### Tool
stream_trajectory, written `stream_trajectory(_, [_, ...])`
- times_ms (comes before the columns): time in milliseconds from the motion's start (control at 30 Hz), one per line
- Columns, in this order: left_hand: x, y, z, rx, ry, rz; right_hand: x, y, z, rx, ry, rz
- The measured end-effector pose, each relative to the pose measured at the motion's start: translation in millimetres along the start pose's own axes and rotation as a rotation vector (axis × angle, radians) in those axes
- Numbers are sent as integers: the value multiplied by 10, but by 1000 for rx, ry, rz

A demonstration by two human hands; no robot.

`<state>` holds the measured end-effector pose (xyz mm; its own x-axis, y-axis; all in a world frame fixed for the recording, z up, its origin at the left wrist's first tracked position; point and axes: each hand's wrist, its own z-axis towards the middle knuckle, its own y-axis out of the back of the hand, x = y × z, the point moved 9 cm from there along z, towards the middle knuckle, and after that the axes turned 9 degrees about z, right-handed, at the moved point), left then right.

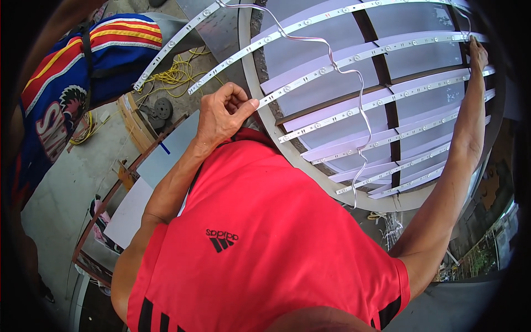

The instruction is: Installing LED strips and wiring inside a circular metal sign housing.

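Note:
A large round grey frame (250,72) stands before me, backed by white panels (326,83) and crossed by several white LED strips. My left hand (224,113) pinches the near end of one LED strip (354,57) at the frame's left rim, thumb against forefinger. My right arm reaches far out, and my right hand (477,52) has its fingers closed on the far end of what looks like the same strip at the right rim. A thin pale wire (360,88) loops down across the strips.
Another person in a blue jersey with red and yellow stripes (83,66) stands at the upper left. Two loose LED strips (166,47) stick out past the frame's left edge. Yellow cord (177,72), a wooden block (135,119), a metal disc (162,108) and white sheets (166,152) lie below.

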<state>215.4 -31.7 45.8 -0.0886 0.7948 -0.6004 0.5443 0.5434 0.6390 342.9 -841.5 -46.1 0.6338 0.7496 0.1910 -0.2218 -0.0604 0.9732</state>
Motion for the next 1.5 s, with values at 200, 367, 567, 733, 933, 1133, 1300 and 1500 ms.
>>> stream_trajectory(200, [-442, 224, -16, -331, -314, 163, 52, -97, -69, 64, -21, 98])
stream_trajectory(367, [-171, -83, 283, 90, -4, -273, -90, -105, -68, 93, -74, 230])
stream_trajectory(567, [-211, -192, 390, 260, 36, -28, -55, -194, -125, 83, -49, 192])
stream_trajectory(733, [-325, -142, 362, 236, -39, 18, -75, -174, -85, 82, -33, 226])
stream_trajectory(933, [-384, -207, 322, 237, -58, 78, -17, -153, -79, 65, 2, 262])
stream_trajectory(1133, [-511, -235, 407, 259, -101, 166, -145, -149, -163, 68, -29, 248])
stream_trajectory(1300, [-635, -132, 383, 221, -152, 240, 472, -36, -620, -159, 35, 963])
stream_trajectory(1500, [-529, -188, 444, 237, -132, 323, 363, -166, -805, 58, -258, 996])
